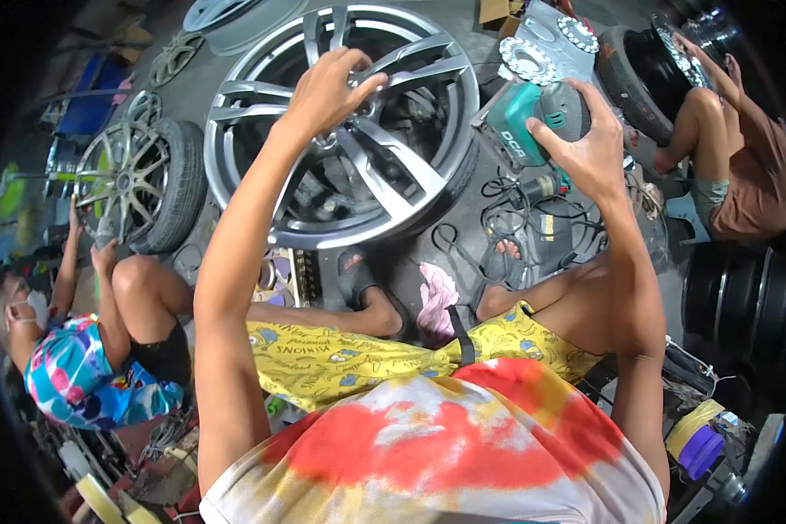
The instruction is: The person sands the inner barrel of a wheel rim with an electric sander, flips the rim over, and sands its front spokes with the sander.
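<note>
Fingers of your left hand [330, 89] are curled over the hub area of the big silver wheel [402, 185]; you cannot tell from here whether they pinch anything. Those of your right hand [582, 144] are wrapped around the body of a green sander [511, 122], held up just beyond the wheel's right edge.

At far left, a co-worker [96, 367] in a bright patterned shirt reaches to a pale spoked wheel [120, 185], a tyre [176, 188] just beside it.

Your own wheel fills the upper middle, in front of your knees. It could rock or turn if pushed off-centre, and your left fingers could be nipped should a running sander reach the hub.

A cardboard box [498, 13] sits at the top edge; its contents are hidden. Below the sander, cord [503, 210] loops on the floor near your sandalled right foot [500, 260]; a snag there might jerk the tool from your single-handed hold.

At far right, another co-worker [760, 166] sits by a black tyre [629, 83], above stacked dark rims [729, 293]
</note>
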A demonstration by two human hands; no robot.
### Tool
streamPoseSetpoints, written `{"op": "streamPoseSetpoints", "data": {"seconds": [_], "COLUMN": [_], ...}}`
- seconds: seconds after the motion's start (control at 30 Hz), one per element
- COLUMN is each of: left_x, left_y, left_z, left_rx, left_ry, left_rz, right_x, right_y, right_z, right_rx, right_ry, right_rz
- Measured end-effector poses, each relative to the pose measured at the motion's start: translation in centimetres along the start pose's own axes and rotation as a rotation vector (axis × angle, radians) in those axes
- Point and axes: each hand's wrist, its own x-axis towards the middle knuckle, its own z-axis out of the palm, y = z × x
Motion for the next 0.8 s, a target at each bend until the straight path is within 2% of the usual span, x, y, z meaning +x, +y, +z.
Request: {"op": "streamPoseSetpoints", "data": {"seconds": [0.03,0.07,0.1,0.17,0.23,0.27,0.33,0.37,0.43,0.47,0.53,0.7,0.8], "left_x": [-1.3,-2.4,-3.6,-6.5,-10.2,-12.6,-15.5,-17.0,-18.2,-18.1,-17.5,-15.8,-14.5], "left_y": [1.4,3.2,4.8,5.7,7.4,8.0,10.4,11.1,12.0,12.4,13.2,14.2,14.6], "left_z": [-2.5,-5.1,-7.4,-9.7,-10.2,-9.5,-8.2,-6.8,-3.6,-2.0,0.3,0.7,1.5], "left_rx": [-0.029,-0.064,-0.058,-0.096,-0.147,-0.054,-0.03,0.0,0.045,0.054,0.063,0.011,0.028], "left_ry": [-0.112,-0.287,-0.36,-0.59,-0.733,-0.664,-0.663,-0.514,-0.334,-0.33,-0.263,-0.195,-0.177], "left_rz": [-0.043,-0.218,-0.285,-0.435,-0.466,-0.269,-0.209,-0.093,-0.066,-0.067,-0.298,-0.438,-0.43], "right_x": [-0.4,-0.5,-0.7,-0.9,-1.0,-1.2,-1.0,-0.9,-0.6,-0.5,-0.7,-1.1,-1.0], "right_y": [0.3,0.0,0.1,0.5,0.6,0.7,1.4,1.7,1.5,1.4,1.1,1.5,2.8], "right_z": [0.4,0.4,0.4,0.4,0.4,0.4,0.9,1.0,0.7,0.4,-0.4,-2.0,-3.0], "right_rx": [-0.009,0.017,0.05,0.064,0.087,0.094,0.102,0.087,0.093,0.1,0.103,0.138,0.098], "right_ry": [0.02,0.001,-0.038,-0.048,-0.059,-0.073,-0.074,-0.073,-0.065,-0.047,-0.025,0.038,0.073], "right_rz": [-0.025,0.033,0.09,0.047,0.06,0.089,0.08,0.08,0.057,0.034,0.014,0.032,0.058]}}
